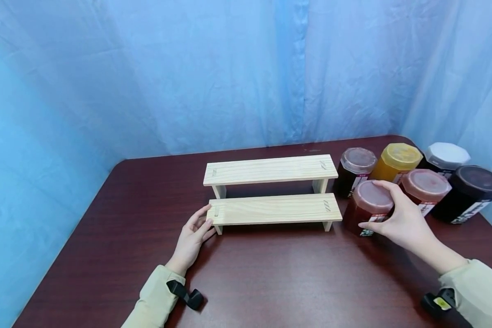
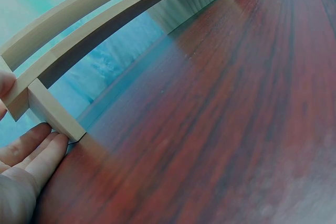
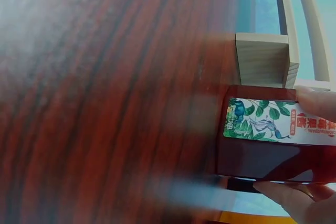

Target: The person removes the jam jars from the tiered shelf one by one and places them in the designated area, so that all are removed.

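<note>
Two pale wooden shelves stand on the table, a front shelf (image 1: 270, 210) and, behind it, a back shelf (image 1: 270, 170). My left hand (image 1: 192, 234) holds the left end of the front shelf, thumb at its front corner. In the left wrist view, other fingers (image 2: 44, 163) lie beside the shelf's leg (image 2: 55, 109). At the shelf's right end, my right hand (image 1: 403, 223) grips an upright dark red jar (image 1: 366, 209) with a pinkish lid, thumb on the near side and fingers on the far side. Its printed label (image 3: 262, 120) shows in the right wrist view.
More jars crowd the right of the table: a dark jar (image 1: 346, 177), a yellow-lidded jar (image 1: 395, 161), a white-lidded jar (image 1: 447, 156), a red jar (image 1: 425, 184) and a black-lidded jar (image 1: 467, 193). A blue curtain (image 1: 229, 77) hangs behind the dark red-brown table (image 1: 270, 278).
</note>
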Action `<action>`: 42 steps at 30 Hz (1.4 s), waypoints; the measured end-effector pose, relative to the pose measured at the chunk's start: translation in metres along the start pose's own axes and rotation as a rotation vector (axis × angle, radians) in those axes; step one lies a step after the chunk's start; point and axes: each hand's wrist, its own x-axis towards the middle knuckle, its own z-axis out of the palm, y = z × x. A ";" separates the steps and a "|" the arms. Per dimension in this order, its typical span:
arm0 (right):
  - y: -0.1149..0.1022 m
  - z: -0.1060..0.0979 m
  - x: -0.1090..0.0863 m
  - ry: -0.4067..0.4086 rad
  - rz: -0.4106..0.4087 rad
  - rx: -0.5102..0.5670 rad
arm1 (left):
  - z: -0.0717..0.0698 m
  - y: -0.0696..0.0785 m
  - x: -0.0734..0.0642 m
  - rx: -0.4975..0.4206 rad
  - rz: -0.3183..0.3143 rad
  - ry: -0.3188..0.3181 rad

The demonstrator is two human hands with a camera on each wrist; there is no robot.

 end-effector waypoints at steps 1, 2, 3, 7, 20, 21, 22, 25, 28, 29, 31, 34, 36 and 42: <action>0.000 0.000 0.000 -0.001 -0.002 0.000 | 0.000 0.000 0.000 -0.001 0.000 0.001; 0.000 0.000 0.001 0.000 -0.005 0.001 | 0.000 0.001 0.000 0.000 0.001 0.001; 0.000 0.000 0.001 0.000 -0.009 0.003 | 0.000 0.001 0.000 0.000 0.001 0.002; 0.001 0.001 0.004 -0.001 -0.021 -0.004 | 0.000 0.001 0.000 0.006 0.001 0.005; 0.005 0.002 0.014 -0.007 -0.031 -0.036 | 0.000 0.000 0.001 0.006 0.006 0.004; 0.005 0.002 0.014 -0.007 -0.030 -0.039 | 0.000 0.000 0.001 0.005 0.006 0.005; 0.005 0.002 0.014 -0.006 -0.029 -0.041 | 0.000 0.000 0.001 0.002 0.008 0.005; 0.006 0.001 0.014 -0.002 -0.024 -0.046 | 0.000 -0.001 0.002 0.000 0.010 0.002; 0.006 0.001 0.013 -0.003 -0.022 -0.045 | 0.000 -0.002 0.002 -0.004 0.011 -0.002; 0.006 0.001 0.013 -0.004 -0.022 -0.044 | 0.000 -0.002 0.002 -0.004 0.011 -0.002; 0.006 0.001 0.012 -0.003 -0.022 -0.043 | 0.000 -0.002 0.002 -0.009 0.011 -0.005; 0.005 0.000 0.012 0.001 -0.022 -0.045 | 0.001 -0.002 0.003 -0.013 0.010 -0.007; 0.005 0.000 0.011 0.003 -0.022 -0.046 | 0.001 -0.002 0.003 -0.011 0.006 -0.007; 0.004 -0.003 0.012 0.007 -0.043 -0.041 | 0.002 -0.001 0.004 -0.005 0.002 -0.005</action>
